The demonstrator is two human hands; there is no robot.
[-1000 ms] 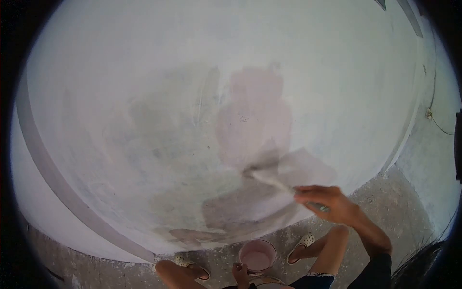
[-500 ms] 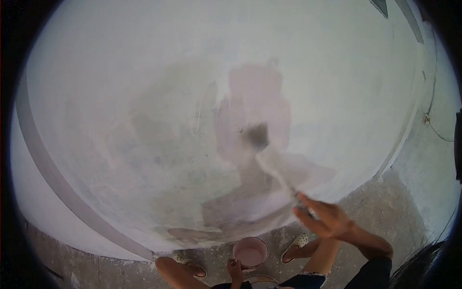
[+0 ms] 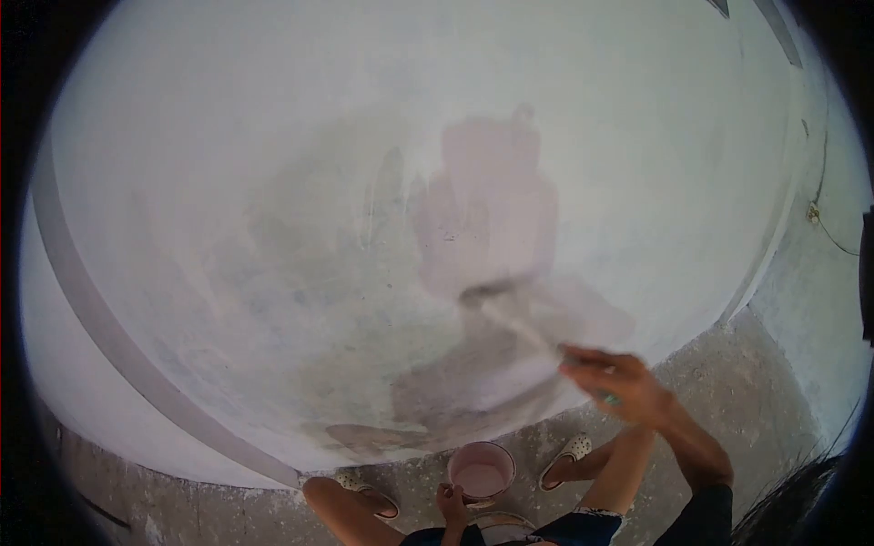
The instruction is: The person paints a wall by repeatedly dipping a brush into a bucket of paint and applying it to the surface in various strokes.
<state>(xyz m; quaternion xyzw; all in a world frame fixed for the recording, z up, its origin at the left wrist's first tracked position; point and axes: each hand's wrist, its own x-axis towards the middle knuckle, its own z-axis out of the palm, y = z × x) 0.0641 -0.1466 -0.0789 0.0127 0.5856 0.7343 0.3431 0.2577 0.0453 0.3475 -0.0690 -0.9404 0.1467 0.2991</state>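
Note:
In my right hand (image 3: 624, 387) is a paintbrush (image 3: 521, 325), its pale handle slanting up and left. The dark bristles, smeared by motion, lie against the white wall (image 3: 637, 182) at the lower part of a damp pinkish patch (image 3: 492, 200). My left hand (image 3: 452, 500) is low in front of me, fingers curled at the near left rim of a small bucket (image 3: 510, 455). Pinkish liquid (image 3: 480, 475) fills part of this bucket.
A second round container (image 3: 501, 520) shows partly behind the bucket, close to my body. My feet in pale clogs (image 3: 569, 455) stand on a rough speckled floor (image 3: 719, 382). A grey strip (image 3: 118, 369) borders the wall at left; a cable (image 3: 833, 238) hangs at right.
My right hand has brought the bristles down the wall, from the middle of the pink patch to its lower part. The left hand stays by the bucket. The view has shifted slightly.

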